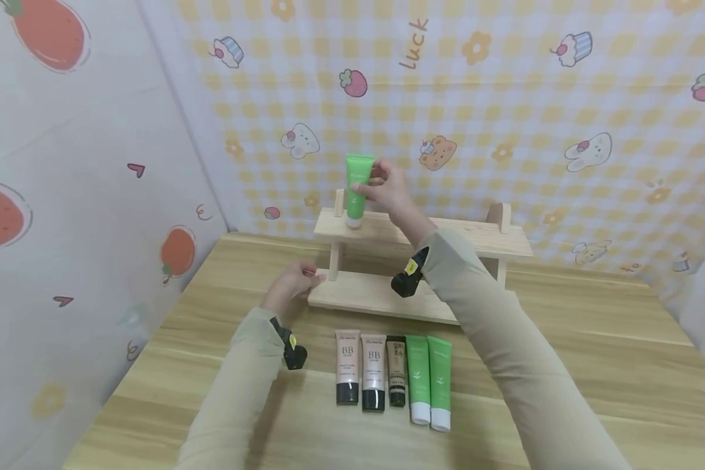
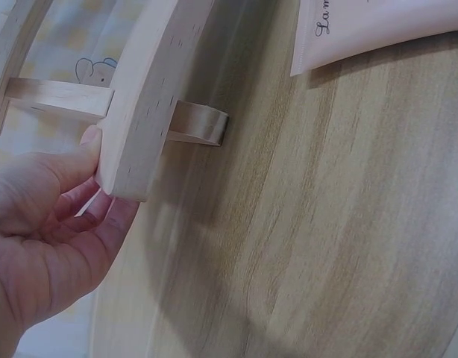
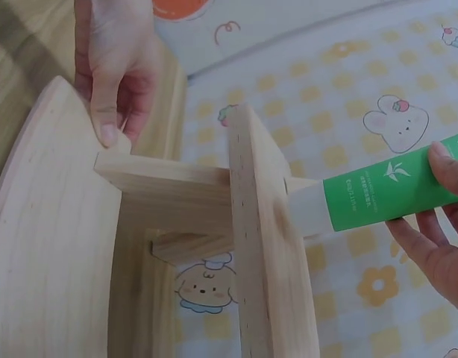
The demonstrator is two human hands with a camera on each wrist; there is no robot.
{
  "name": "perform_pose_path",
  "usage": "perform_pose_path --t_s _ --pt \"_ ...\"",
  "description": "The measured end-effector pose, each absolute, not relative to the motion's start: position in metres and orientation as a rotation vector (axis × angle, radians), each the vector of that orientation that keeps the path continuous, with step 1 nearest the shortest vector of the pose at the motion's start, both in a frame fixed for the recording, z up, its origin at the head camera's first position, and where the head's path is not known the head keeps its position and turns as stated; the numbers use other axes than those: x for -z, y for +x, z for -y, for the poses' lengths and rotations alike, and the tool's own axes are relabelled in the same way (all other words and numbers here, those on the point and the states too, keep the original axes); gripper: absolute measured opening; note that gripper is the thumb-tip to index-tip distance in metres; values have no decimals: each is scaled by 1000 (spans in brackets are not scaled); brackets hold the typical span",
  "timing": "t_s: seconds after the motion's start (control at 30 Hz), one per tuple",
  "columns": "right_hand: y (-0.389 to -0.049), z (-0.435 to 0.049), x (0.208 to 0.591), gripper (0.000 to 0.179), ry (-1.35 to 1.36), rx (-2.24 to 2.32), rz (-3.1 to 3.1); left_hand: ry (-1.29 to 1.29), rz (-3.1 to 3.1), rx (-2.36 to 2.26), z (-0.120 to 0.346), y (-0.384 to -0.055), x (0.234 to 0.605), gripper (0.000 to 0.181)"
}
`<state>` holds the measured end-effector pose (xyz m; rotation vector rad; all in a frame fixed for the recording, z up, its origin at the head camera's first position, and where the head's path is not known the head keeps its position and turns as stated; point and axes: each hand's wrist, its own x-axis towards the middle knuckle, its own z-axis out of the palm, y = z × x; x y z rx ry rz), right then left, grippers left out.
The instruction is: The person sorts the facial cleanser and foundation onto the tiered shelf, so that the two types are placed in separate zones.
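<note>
Yellow-checked cloth point(image 1: 505, 85) hung behind a wood-grain table point(image 1: 581, 339) as a person's right hand point(image 1: 390, 189) pinched a green squeeze tube point(image 1: 359, 176) between thumb and fingers, white cap down at the left end of a two-tier wooden rack's upper shelf point(image 1: 378, 230). The left hand point(image 1: 294, 285) pinched the lower shelf's point(image 1: 376, 292) left end. Before the rack lay two BB cream tubes point(image 1: 348, 362), one slim brown tube point(image 1: 396, 362) and two more green tubes point(image 1: 418, 375), side by side.
</note>
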<state>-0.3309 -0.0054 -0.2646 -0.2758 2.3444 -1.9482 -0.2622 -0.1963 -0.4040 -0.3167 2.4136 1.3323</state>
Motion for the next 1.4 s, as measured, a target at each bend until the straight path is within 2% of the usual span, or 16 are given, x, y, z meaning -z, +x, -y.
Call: perform_pose_path --t_s 0.2,0.47,0.7,0.8,1.1,1.4 --pt "-335 7 272 49 -303 1892 -2366 -357 -2407 -1337 194 -262 406 48" --pt "-337 6 279 49 -372 1835 -2397 -323 -2394 -1386 202 -280 426 54" --pt "-336 4 284 46 -393 1804 -2412 -343 -2413 -1326 193 -264 402 50" --pt "-335 3 289 51 -413 1778 -2429 -338 -2417 -1317 193 -259 398 50" --pt "-329 -10 298 63 -262 1844 -2359 -312 -2428 -1297 196 -258 402 49" --pt "-321 -24 301 60 -199 1871 -2268 -316 -2414 -1319 195 -257 401 50"
